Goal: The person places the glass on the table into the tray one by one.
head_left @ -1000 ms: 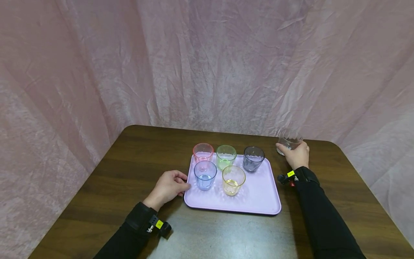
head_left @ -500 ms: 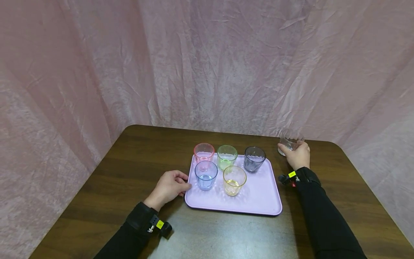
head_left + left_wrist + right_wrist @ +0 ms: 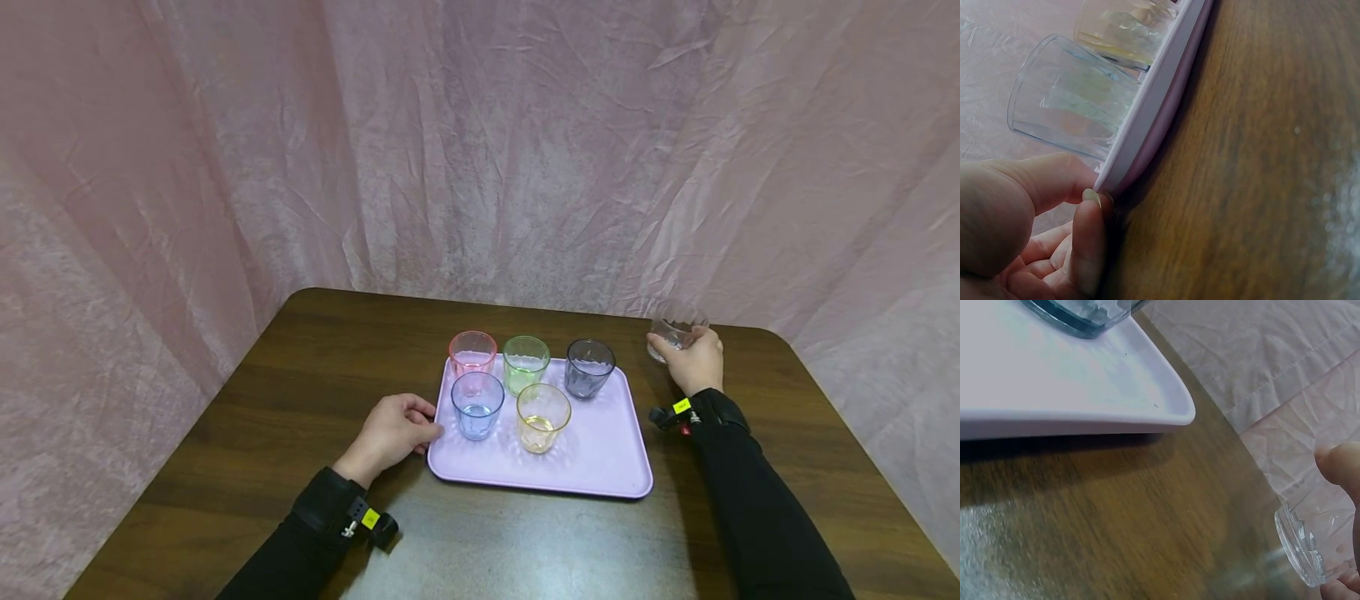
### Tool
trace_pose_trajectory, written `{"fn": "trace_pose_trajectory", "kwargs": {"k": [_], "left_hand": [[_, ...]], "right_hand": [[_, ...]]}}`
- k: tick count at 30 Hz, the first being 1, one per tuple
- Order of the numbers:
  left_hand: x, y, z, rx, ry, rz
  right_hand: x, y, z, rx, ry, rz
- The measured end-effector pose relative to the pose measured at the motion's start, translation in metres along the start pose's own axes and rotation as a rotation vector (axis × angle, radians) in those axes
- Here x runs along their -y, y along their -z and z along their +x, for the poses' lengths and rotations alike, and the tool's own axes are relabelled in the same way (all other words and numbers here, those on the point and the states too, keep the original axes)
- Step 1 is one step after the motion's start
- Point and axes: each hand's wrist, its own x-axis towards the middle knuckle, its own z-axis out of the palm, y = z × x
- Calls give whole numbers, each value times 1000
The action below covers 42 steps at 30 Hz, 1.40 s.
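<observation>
Lilac plastic, smooth and matte, forms a shallow rectangular tray (image 3: 600,467) with rounded corners and a raised lip, lying flat on a dark wood-grain desk (image 3: 300,375). Five small tumblers of thin, faceted see-through material stand upright on it: a pink cup (image 3: 472,353), a green cup (image 3: 525,362) and a grey cup (image 3: 588,367) in the back row, a blue cup (image 3: 477,404) and a yellow cup (image 3: 543,417) in front. The spot in the front row's right corner is bare. A sixth tumbler, a clear cup (image 3: 675,329), is off the tray, well to its right near the desk's far edge; the wrist view shows its thick round base raised just off the wood. The right hand (image 3: 693,362) holds it, fingers curled round its side. The left hand (image 3: 390,433) pinches the tray's left rim, thumb on top and fingertips (image 3: 1088,244) beneath. By the look of it, five cups are set and this last one is yet to join them. Crinkled pink cloth (image 3: 480,150) hangs behind. Both arms wear black sleeves.
</observation>
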Motion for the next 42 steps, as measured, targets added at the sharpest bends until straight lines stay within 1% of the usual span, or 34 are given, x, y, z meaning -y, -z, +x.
{"fn": "trace_pose_trajectory", "kwargs": {"k": [3, 12, 20, 33, 42], "left_hand": [[0, 0, 1, 1, 6, 0], [-1, -1, 0, 6, -6, 8], [-3, 2, 0, 10, 30, 30], [-2, 1, 0, 15, 31, 34], [-2, 0, 0, 14, 28, 28]], "right_hand": [[1, 3, 0, 1, 2, -8], [4, 13, -5, 6, 66, -19], [11, 23, -9, 39, 81, -1], [21, 34, -16, 65, 113, 22], [30, 43, -25, 81, 134, 5]]}}
